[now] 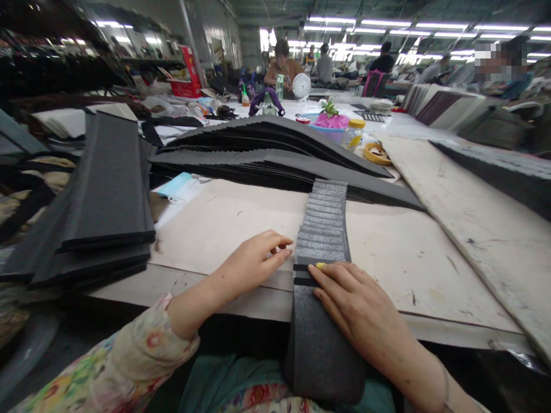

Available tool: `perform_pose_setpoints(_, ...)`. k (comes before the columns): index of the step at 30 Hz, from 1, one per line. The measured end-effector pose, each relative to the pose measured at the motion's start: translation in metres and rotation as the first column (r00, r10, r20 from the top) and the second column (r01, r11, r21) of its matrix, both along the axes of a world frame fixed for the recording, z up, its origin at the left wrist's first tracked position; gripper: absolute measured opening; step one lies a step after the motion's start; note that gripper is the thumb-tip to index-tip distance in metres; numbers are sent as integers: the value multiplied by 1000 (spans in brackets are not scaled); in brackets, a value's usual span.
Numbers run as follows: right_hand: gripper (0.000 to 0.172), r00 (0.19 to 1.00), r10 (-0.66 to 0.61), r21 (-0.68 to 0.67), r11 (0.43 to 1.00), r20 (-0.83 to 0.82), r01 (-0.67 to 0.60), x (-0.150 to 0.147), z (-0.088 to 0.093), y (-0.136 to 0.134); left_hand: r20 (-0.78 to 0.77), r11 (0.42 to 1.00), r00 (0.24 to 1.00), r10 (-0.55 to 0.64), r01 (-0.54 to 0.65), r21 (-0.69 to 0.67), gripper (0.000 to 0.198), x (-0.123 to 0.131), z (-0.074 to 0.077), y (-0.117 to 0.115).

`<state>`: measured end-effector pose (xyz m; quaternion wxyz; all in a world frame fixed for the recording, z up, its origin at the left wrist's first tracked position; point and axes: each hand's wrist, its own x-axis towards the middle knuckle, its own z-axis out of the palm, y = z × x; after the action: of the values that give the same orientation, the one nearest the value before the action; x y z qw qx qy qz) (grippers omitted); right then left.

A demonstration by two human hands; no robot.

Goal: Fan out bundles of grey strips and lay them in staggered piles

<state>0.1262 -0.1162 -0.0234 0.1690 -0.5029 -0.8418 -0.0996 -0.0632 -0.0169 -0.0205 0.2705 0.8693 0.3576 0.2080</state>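
A fanned row of grey fabric-covered strips [323, 221] runs away from me, overlapping in narrow steps. The nearest strip [322, 350] hangs over the table's front edge towards my lap and has two black bands across its upper part. My right hand [355, 298] lies palm down over those bands, fingers stretched out and pressing on the strip. A small yellow thing [320, 265] shows by its fingertips; I cannot tell whether it is held or worn. Left of the row, my left hand [262, 258] hovers with thumb and fingers apart, holding nothing.
Long stacks of dark grey strips [275, 163] lie across the back of the pale board [224, 218]. More dark panels [105, 183] are piled at left. A blue mask [174, 186], yellow-lidded jar [353, 135] and yellow dish [376, 154] stand around. A second board [465, 218] lies right. People work beyond.
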Motion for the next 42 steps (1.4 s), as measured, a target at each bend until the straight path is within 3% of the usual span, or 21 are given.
perform_pose_setpoints(5,31,999,-17,4,1000,-42,18,-2,0,-1,-38,985,999,-15,22,173,21,16,-4,-3)
perform_pose_setpoints(10,30,998,-20,3,1000,-56,21,-3,-2,-2,-52,990,999,1,7,140,12,20,0,-2)
perform_pose_setpoints(14,28,996,-28,57,998,-90,33,-3,-4,-5,-93,1000,995,-23,23,1,8,27,13,7)
perform_pose_setpoints(17,27,992,-38,92,995,-121,50,-3,-6,-7,-67,981,991,-112,100,-167,11,32,28,9)
perform_pose_setpoints(22,26,986,-49,125,990,-162,70,-3,-8,-9,4,853,988,-157,137,-503,24,40,45,13)
perform_pose_setpoints(24,25,985,-41,121,991,-167,61,-2,-8,-10,-9,822,985,-171,138,-553,30,46,46,17)
perform_pose_setpoints(31,26,982,-51,80,995,-184,67,-2,-7,-10,-77,850,907,-414,355,-389,47,79,39,20)
perform_pose_setpoints(37,25,967,-83,67,993,-239,102,-2,-9,-11,-238,928,897,-373,355,-116,39,85,31,18)
perform_pose_setpoints(42,23,957,-94,76,990,-275,119,-3,-10,-12,-308,919,874,-377,394,-5,30,83,32,14)
